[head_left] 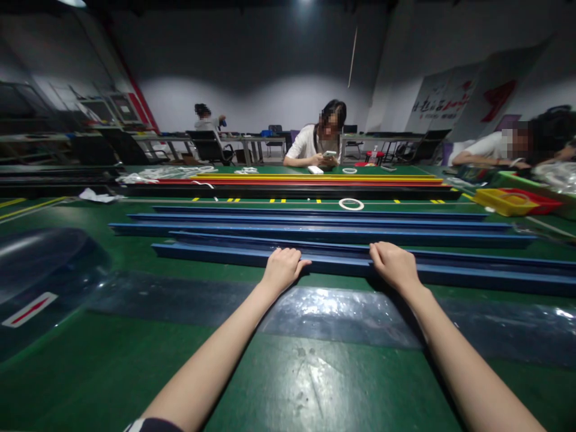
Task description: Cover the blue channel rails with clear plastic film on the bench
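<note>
A long blue channel-shaped strip lies across the green table, running out of view on the right. My left hand grips its near edge, fingers curled over the rim and thumb pointing right. Farther right along the same strip, my right hand is wrapped over the edge in a like hold. Beyond it lie several more blue strips, roughly parallel. Under my forearms a clear plastic film stretches across the table from a large roll at left, which bears a red arrow label.
Behind the blue strips are black, red and yellow strips and a white tape ring. White scraps lie at left. A yellow tray stands at right. A person sits opposite with a phone; another leans at far right.
</note>
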Demonstrator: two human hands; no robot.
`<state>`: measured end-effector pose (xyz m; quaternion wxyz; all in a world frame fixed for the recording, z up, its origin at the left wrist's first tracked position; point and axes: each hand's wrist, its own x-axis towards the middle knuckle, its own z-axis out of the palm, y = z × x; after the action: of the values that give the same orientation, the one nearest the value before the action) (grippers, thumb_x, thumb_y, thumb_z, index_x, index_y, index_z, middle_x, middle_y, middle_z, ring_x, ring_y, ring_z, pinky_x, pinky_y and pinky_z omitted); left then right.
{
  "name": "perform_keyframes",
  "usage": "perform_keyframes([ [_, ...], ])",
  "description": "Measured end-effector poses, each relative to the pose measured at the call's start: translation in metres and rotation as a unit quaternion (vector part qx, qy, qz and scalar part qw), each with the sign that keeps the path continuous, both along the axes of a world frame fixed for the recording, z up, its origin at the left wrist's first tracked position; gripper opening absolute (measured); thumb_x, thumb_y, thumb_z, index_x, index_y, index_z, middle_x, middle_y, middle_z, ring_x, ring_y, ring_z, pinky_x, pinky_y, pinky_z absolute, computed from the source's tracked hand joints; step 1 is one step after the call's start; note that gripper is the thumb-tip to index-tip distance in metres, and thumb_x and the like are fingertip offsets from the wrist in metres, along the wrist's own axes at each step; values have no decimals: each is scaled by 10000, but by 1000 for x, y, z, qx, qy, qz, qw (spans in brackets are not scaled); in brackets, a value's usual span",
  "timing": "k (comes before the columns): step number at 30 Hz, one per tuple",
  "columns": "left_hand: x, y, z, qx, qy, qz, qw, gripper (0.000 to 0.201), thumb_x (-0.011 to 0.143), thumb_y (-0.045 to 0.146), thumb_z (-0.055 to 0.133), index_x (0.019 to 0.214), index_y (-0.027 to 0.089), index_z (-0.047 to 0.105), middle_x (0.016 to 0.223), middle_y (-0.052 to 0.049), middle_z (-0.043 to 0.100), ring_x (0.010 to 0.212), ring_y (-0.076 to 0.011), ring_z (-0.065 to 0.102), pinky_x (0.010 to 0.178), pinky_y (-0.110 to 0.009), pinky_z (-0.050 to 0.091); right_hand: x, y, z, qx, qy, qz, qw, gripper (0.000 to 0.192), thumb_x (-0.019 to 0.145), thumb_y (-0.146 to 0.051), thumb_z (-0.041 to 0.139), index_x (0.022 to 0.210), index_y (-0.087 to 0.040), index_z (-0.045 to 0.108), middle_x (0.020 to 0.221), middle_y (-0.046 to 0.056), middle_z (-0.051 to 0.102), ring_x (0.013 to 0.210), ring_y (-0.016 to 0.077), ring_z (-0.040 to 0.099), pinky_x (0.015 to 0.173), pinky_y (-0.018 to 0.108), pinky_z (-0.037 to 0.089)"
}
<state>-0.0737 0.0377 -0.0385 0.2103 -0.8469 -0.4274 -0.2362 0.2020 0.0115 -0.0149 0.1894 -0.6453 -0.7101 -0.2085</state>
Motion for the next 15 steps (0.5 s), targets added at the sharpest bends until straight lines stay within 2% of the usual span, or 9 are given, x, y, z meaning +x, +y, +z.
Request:
perform_keyframes([
  [3, 0, 0, 0, -5, -1, 1, 1000, 392, 907, 419, 355, 656, 168, 521, 641, -39, 590, 621, -159, 512, 596, -298, 279, -29, 3, 1, 42, -12, 57, 997, 407, 888, -319, 317, 603, -169, 565, 629, 35, 602, 602, 104, 512, 513, 249, 216],
  [7, 0, 0, 1, -8, 1, 3, 1000, 399, 910, 421, 345, 654, 169, 518, 633, -38, 585, 617, -157, 507, 592, -299, 275, -55, 6, 1, 52, -9, 87, 995, 410, 880, -306, 328, 584, -169, 576, 597, 36, 598, 565, 103, 485, 505, 255, 196],
  [11, 0, -1, 1, 0, 4, 0, 1000, 408, 913, 430, 332, 666, 167, 522, 643, -36, 586, 630, -157, 510, 599, -299, 275, -62, 7, -6, 46, -5, 101, 994, 417, 881, -300, 318, 594, -165, 588, 600, 46, 612, 559, 104, 485, 501, 257, 184],
  [15, 0, -2, 0, 4, 11, 4, 1000, 405, 912, 438, 327, 690, 167, 531, 678, -36, 595, 652, -160, 517, 611, -302, 280, -60, 11, -11, 30, 5, 75, 997, 414, 877, -298, 320, 608, -157, 601, 625, 56, 636, 547, 106, 503, 484, 253, 178],
])
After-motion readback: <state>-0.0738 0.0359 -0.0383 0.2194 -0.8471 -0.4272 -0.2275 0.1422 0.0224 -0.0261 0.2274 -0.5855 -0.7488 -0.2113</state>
